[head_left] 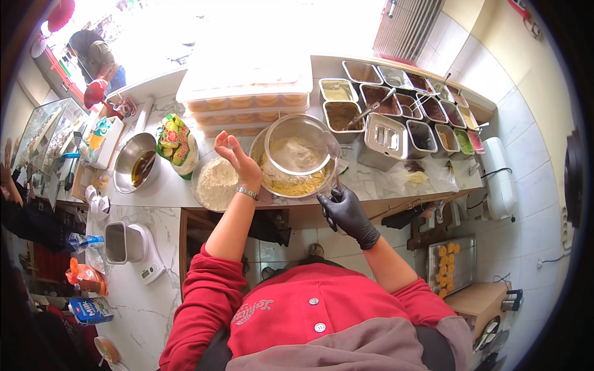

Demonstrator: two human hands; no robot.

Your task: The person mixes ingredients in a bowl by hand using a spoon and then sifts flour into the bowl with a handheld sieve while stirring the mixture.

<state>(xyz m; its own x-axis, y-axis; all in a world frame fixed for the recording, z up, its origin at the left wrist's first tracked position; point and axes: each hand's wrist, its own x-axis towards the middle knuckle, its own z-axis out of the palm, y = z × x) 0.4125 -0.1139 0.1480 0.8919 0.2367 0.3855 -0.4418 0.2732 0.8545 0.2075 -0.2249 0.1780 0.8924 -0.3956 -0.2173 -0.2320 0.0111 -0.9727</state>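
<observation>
My bare left hand [238, 161] is raised, fingers loosely apart and empty, just left of a metal sieve [297, 151] with pale flour in it. The sieve is over a steel bowl [267, 185] that contains a yellow mixture [297, 182]. My right hand [346, 216], in a black glove, grips the sieve handle [336, 185] at the bowl's right. Behind my left hand stands a bowl of white flour [213, 179]. A printed green bag [176, 145] sits behind that, and a steel bowl with dark liquid [139, 167] is farther left.
Stacked trays [244, 89] stand at the back, topping containers [396, 99] on the right. A scale [148, 260], steel container [117, 241] and packages [86, 278] occupy the left counter. A tray of yellow pieces [448, 266] is lower right. Another person [99, 62] is outside, upper left.
</observation>
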